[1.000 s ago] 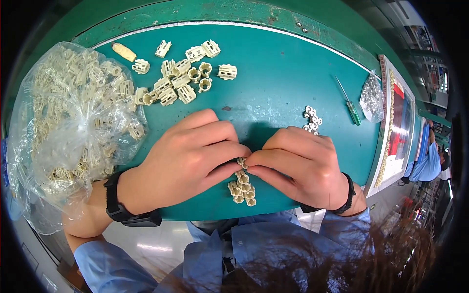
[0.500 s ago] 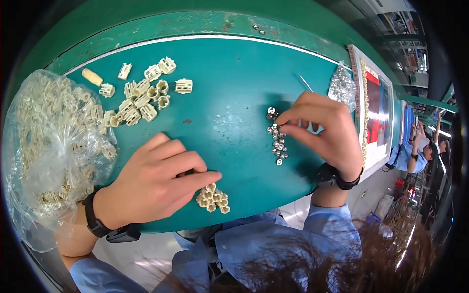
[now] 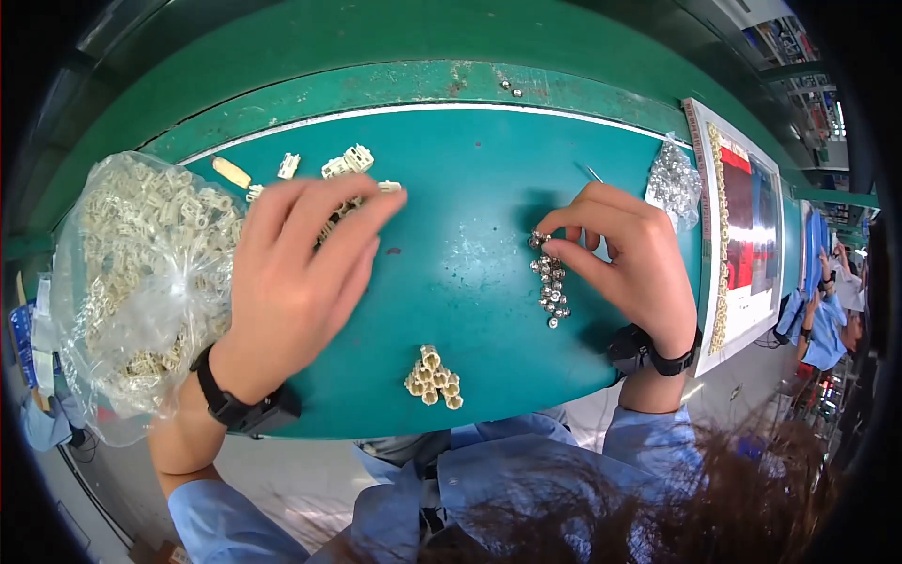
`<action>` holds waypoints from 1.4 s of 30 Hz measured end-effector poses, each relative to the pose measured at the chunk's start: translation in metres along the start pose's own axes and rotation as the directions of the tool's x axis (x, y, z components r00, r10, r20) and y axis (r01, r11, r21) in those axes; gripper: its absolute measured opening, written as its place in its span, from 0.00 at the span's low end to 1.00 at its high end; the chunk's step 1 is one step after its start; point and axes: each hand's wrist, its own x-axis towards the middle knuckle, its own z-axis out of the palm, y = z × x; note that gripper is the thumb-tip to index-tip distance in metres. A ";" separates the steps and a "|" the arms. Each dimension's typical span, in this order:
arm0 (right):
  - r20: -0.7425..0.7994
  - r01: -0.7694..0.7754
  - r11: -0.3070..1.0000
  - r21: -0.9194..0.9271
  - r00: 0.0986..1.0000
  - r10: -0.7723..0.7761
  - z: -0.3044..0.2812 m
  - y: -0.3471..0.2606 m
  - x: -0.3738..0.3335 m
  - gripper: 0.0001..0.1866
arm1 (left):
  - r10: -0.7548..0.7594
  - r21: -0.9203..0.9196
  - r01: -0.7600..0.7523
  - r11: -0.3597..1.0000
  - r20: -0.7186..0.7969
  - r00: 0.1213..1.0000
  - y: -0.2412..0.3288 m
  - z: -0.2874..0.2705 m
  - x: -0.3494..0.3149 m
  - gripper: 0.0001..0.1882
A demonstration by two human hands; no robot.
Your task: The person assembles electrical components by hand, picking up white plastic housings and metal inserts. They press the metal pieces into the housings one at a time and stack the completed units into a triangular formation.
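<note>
My left hand (image 3: 303,268) reaches over a loose pile of cream plastic connector housings (image 3: 349,162), its fingers stretched and apart. It hides much of that pile, and I see nothing held in it. With thumb and forefinger pinched, my right hand (image 3: 634,252) is on a small shiny metal part (image 3: 538,239) at the far end of a narrow heap of similar metal parts (image 3: 551,287). Close to the table's front edge, several cream housings (image 3: 434,378) stand in a tight cluster, apart from both hands.
A clear plastic bag (image 3: 141,291) full of cream housings lies at the left. A bag of metal parts (image 3: 674,183) and a framed board (image 3: 742,235) are at the right. A tan handle-like piece (image 3: 231,173) lies far left. Other people (image 3: 822,324) work beyond the board.
My left hand has gone from beside the front cluster to the far pile of housings, its fingers spreading. My right hand stays pinched at the metal heap. The whole view has shifted slightly.
</note>
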 end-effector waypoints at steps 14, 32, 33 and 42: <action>-0.004 0.065 0.997 0.034 0.998 -0.065 -0.011 0.007 -0.012 0.10 | 0.175 0.026 -0.184 0.983 0.197 0.965 0.040 -0.007 0.022 0.19; 0.079 -0.096 0.977 0.192 0.994 0.082 0.102 -0.035 0.043 0.10 | 0.226 -0.317 -0.153 0.936 0.207 0.952 -0.062 0.029 -0.085 0.17; 0.103 -0.131 0.965 0.227 0.989 0.110 0.109 -0.040 0.042 0.10 | 0.216 -0.324 -0.146 0.935 0.194 0.957 -0.067 0.030 -0.092 0.17; 0.186 0.064 0.968 0.241 0.976 -0.111 0.196 -0.055 0.040 0.09 | 0.204 -0.315 -0.147 0.938 0.156 0.967 -0.090 0.050 -0.144 0.14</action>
